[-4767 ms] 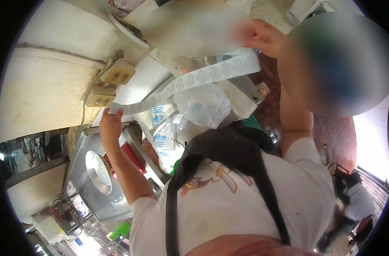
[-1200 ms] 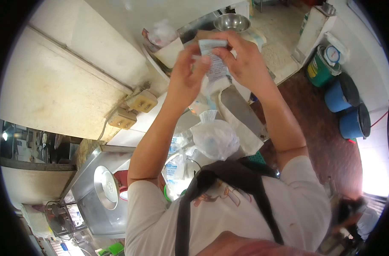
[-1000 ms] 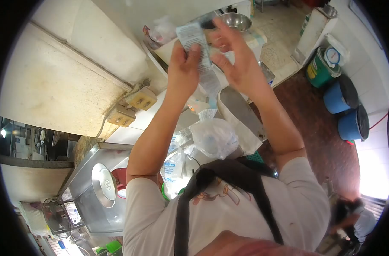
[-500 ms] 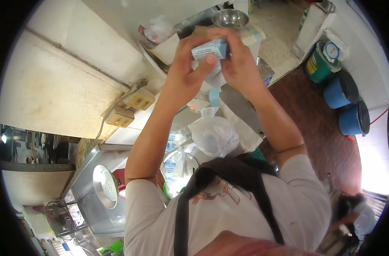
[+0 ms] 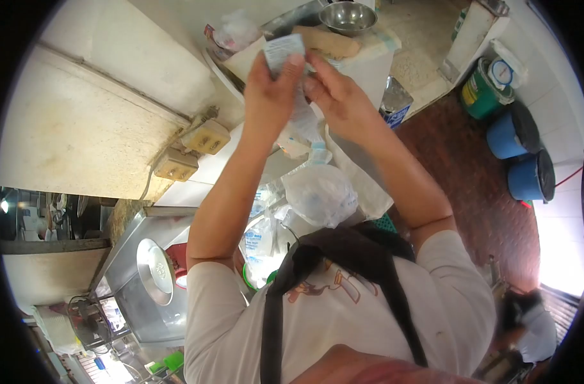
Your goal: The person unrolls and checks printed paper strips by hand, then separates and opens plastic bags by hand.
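Observation:
A small pale-blue printed packet (image 5: 283, 50) is held up in front of me, over the work surface. My left hand (image 5: 271, 86) grips it from the left, with the thumb pressed on its face. Thin whitish plastic or paper (image 5: 303, 114) hangs down below it, between my wrists. My right hand (image 5: 341, 96) is at the packet's right side, its fingers bent toward the hanging material; what they pinch is too small to make out. Beneath my hands lies a filled clear plastic bag (image 5: 320, 195).
A steel bowl (image 5: 348, 18) and a brown item (image 5: 326, 41) sit beyond my hands. A metal tin (image 5: 395, 102) stands at the right. Blue buckets (image 5: 506, 139) and a green bucket (image 5: 483, 96) line the right wall. Another person (image 5: 536, 333) is at lower right.
My hands have moved slightly apart, and the packet has shifted left and up, now looking flatter. The brown item beyond my hands has come into clearer view.

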`<state>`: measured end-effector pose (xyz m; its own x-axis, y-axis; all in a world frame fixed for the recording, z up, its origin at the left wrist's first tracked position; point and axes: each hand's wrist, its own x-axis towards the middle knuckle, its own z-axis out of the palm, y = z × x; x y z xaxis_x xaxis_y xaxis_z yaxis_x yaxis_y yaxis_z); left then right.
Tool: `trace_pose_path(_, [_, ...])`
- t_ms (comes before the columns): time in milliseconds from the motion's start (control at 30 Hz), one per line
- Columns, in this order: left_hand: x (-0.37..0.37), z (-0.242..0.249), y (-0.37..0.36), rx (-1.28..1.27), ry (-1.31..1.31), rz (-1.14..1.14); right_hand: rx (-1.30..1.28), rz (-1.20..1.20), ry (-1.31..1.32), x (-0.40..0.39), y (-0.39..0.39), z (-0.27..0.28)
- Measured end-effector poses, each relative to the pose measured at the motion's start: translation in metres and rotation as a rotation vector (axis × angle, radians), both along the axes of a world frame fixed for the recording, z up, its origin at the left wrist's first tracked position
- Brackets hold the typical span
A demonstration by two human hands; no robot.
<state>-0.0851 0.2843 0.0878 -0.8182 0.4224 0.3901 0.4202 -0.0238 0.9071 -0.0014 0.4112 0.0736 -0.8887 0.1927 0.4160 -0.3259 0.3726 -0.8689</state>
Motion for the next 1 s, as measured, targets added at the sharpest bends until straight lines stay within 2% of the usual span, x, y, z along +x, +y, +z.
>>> trace_pose_path(67, [-0.003,0.014,-0.007,-0.005,-0.081,0.058,0.177,0.042,0.069,0.007,0.005,-0.005])
trace_pose_path(167, [0.0,0.017,-0.006,0.102,-0.145,0.035,0.326,-0.236,0.463,-0.001,0.001,-0.012])
trace_pose_path(200, [0.007,0.017,0.001,0.074,-0.144,0.08,0.268,-0.151,0.38,-0.003,-0.004,-0.019])
trace_pose_path(267, [-0.001,0.002,0.006,0.134,-0.19,0.032,0.15,0.015,0.222,-0.008,-0.014,-0.03])
trace_pose_path(333, [-0.004,0.011,0.003,0.11,-0.207,0.066,0.151,-0.021,0.329,-0.009,-0.004,-0.024])
trace_pose_path(367, [-0.016,0.005,-0.005,0.09,-0.151,0.002,0.149,-0.039,0.376,-0.008,0.003,-0.021])
trace_pose_path(400, [-0.035,-0.007,-0.014,0.07,-0.097,-0.064,0.292,-0.094,0.46,-0.008,0.011,-0.016])
trace_pose_path(467, [-0.017,0.02,-0.018,0.256,-0.63,-0.269,0.584,-0.206,0.629,-0.013,0.029,-0.003])
trace_pose_path(567, [-0.001,0.032,-0.019,0.159,-0.652,-0.432,0.68,-0.174,0.643,-0.019,0.025,0.003])
trace_pose_path(667, [-0.005,0.039,-0.02,0.235,-0.695,-0.408,0.689,-0.26,0.603,-0.024,0.04,-0.007])
trace_pose_path(767, [0.001,0.044,-0.021,0.137,-0.576,-0.392,0.599,-0.268,0.659,-0.02,0.033,0.014])
trace_pose_path(867, [0.006,0.05,-0.02,0.193,-0.62,-0.469,0.589,-0.17,0.77,-0.028,0.036,0.015])
trace_pose_path(967, [-0.012,0.038,-0.026,0.076,-0.493,-0.567,0.493,-0.193,0.78,-0.031,0.036,0.012])
trace_pose_path(1000, [-0.01,0.037,-0.027,0.007,-0.388,-0.487,0.481,-0.226,0.767,-0.029,0.035,0.013])
